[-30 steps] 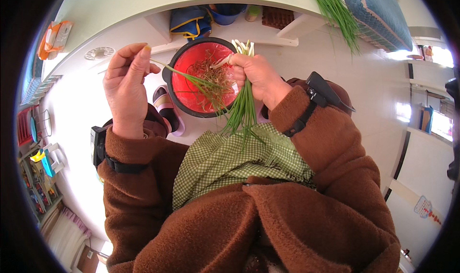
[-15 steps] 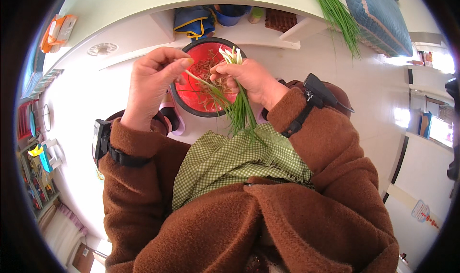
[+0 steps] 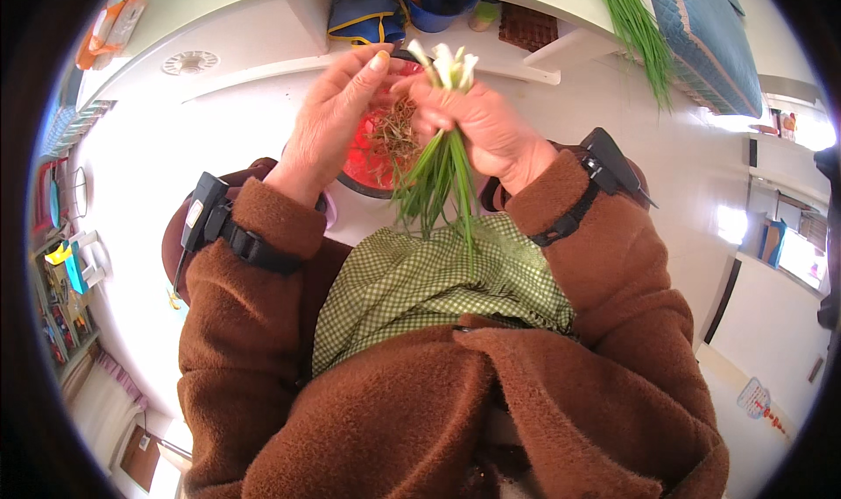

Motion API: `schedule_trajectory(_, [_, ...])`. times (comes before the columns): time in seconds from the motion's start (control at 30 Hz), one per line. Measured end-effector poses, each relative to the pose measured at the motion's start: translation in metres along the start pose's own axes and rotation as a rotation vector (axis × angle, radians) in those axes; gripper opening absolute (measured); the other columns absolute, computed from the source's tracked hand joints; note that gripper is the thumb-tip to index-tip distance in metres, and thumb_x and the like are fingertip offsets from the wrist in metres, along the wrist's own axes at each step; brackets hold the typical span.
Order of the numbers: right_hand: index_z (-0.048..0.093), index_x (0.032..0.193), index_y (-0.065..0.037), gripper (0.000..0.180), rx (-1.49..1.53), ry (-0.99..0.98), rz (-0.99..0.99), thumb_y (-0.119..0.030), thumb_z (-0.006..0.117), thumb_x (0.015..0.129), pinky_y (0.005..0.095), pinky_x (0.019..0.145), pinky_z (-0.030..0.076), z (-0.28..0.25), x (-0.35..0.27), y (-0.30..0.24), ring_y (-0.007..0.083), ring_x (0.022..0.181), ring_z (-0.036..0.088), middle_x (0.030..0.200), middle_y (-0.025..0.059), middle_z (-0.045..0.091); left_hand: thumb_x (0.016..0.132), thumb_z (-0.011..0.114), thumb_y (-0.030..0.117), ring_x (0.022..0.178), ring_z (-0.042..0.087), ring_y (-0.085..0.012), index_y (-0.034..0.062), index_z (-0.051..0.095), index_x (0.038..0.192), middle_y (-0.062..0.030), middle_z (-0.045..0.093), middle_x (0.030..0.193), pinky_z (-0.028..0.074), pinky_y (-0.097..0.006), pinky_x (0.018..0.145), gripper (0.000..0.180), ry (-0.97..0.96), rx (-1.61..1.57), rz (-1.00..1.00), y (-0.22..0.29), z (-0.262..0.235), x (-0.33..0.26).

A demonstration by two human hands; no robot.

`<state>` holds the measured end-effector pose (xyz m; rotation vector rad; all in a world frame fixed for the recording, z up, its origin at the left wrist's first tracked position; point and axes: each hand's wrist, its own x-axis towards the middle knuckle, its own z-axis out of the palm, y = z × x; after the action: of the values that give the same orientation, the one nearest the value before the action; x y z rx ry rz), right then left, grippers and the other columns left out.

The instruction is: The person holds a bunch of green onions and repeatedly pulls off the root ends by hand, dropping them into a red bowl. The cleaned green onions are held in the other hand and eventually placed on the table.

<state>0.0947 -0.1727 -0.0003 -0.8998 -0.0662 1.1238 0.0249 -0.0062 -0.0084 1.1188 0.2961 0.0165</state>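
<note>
My right hand (image 3: 482, 118) is closed around a bunch of spring onions (image 3: 451, 170), their white ends sticking up above the fist and the green leaves hanging down over my lap. Close by on the left is my left hand (image 3: 337, 118), its fingers stretched out, with no stalk visible in it. Its fingertips come near the right hand's fingers. Below both hands a red basin (image 3: 361, 162) with a black rim holds dry brown trimmings (image 3: 394, 135). The hands cover part of the basin.
More long green stalks (image 3: 635, 30) hang over the edge of the white table (image 3: 236, 4), beside a blue quilted cover (image 3: 701, 43). Under the table are a blue basin (image 3: 438, 13), a blue bag (image 3: 363, 17) and a brown basket (image 3: 528, 28). A green checked apron (image 3: 438, 293) covers my lap.
The single stalk in my left hand has joined the bunch in my right hand. My left hand has moved right with its fingers straightened, and the right hand has turned slightly.
</note>
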Motion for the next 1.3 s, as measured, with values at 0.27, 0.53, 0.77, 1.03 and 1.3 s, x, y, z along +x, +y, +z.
schedule_trajectory(0.27, [0.049, 0.122, -0.004, 0.040, 0.136, -0.024, -0.244, -0.037, 0.048, 0.099, 0.0321, 0.072, 0.054, -0.005, -0.008, -0.032, 0.0073, 0.058, 0.050, 0.056, -0.0074, 0.036, 0.089, 0.063, 0.015, 0.092, 0.061, -0.0134, 0.0022, 0.049, 0.131, -0.0050, 0.061, 0.111, 0.049, -0.028, 0.085, 0.046, -0.655, 0.377, -0.256, -0.016, 0.011, -0.027])
schedule_trajectory(0.53, [0.056, 0.109, -0.008, 0.029, 0.396, 0.084, -0.523, -0.035, 0.046, 0.100, 0.0201, 0.052, 0.036, -0.051, -0.034, -0.083, 0.0026, 0.046, 0.031, 0.054, -0.0094, 0.032, 0.097, 0.051, 0.016, 0.061, 0.047, -0.0050, 0.0029, 0.058, 0.099, 0.0035, 0.051, 0.069, 0.039, -0.018, 0.056, 0.015, -0.533, 0.288, -0.475, -0.006, -0.023, -0.032])
schedule_trajectory(0.77, [0.057, 0.107, -0.002, 0.033, 0.509, 0.093, -0.611, -0.030, 0.039, 0.103, 0.0198, 0.050, 0.035, -0.076, -0.063, -0.106, 0.0032, 0.046, 0.033, 0.056, -0.0070, 0.034, 0.097, 0.050, 0.017, 0.055, 0.037, -0.0033, 0.0018, 0.062, 0.105, 0.0064, 0.043, 0.065, 0.031, -0.019, 0.050, 0.020, -0.281, 0.316, -0.532, -0.019, -0.068, -0.033])
schedule_trajectory(1.03, [0.059, 0.105, 0.000, 0.035, 0.568, 0.048, -0.583, -0.029, 0.040, 0.103, 0.0197, 0.050, 0.033, -0.085, -0.069, -0.110, 0.0033, 0.046, 0.033, 0.055, -0.0067, 0.033, 0.095, 0.051, 0.015, 0.061, 0.045, -0.0037, -0.0016, 0.062, 0.109, 0.0025, 0.054, 0.071, 0.038, -0.019, 0.054, 0.025, 0.087, 0.622, -0.225, -0.029, -0.085, -0.021])
schedule_trajectory(1.3, [0.060, 0.100, 0.001, 0.029, 0.649, 0.018, -0.542, -0.025, 0.044, 0.101, 0.0198, 0.048, 0.033, -0.082, -0.068, -0.113, 0.0042, 0.045, 0.034, 0.055, -0.0056, 0.036, 0.093, 0.051, 0.007, 0.061, 0.049, -0.0029, 0.0018, 0.057, 0.121, -0.0019, 0.063, 0.092, 0.041, -0.018, 0.055, 0.029, 0.363, 0.438, -0.013, -0.007, -0.067, -0.021])
